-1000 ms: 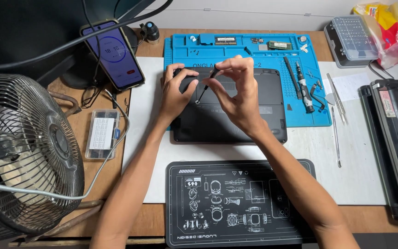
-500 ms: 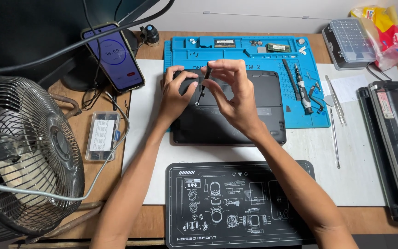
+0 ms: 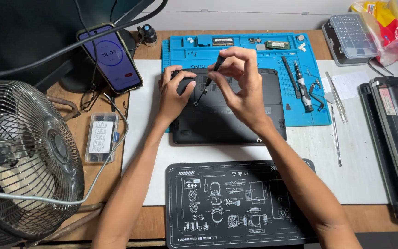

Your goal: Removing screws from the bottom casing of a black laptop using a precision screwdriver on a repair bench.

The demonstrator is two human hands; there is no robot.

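Under our right hand [image 3: 242, 90] lies a black laptop [image 3: 226, 122], bottom side up, partly on a blue repair mat [image 3: 263, 60]. That hand pinches a slim black screwdriver [image 3: 210, 78] near its top, tilted, with the tip down on the laptop's base just beside our left thumb. Our left hand [image 3: 173, 92] rests flat on the laptop's far left corner, fingers curled over its edge. Right of our right hand, 2 more drivers [image 3: 300, 87] lie on the mat.
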